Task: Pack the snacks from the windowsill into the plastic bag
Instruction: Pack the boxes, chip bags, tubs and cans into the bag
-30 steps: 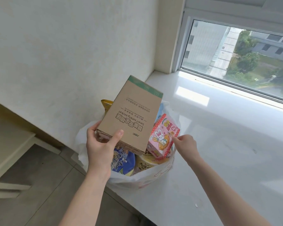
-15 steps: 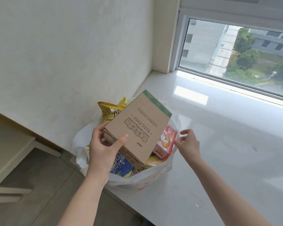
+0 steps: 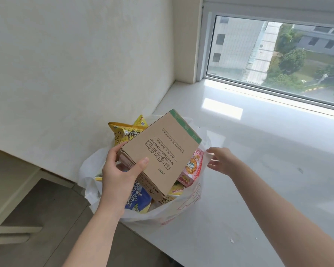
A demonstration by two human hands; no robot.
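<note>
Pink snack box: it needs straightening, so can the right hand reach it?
Probably yes: the right hand touches the plastic bag rim beside the pink snack box, whose edge nearest it lies uncovered.

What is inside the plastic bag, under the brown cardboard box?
The plastic bag shows a yellow snack bag behind, a pink packet at right and a blue packet in front. The cardboard box, held by the left hand, covers the middle; anything deeper is hidden.

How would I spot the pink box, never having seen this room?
Find the white windowsill; at its left edge sits a full white bag. On the bag's right side, half under the brown carton, is the pink box, the only pink thing, with a cartoon on its front.
</note>
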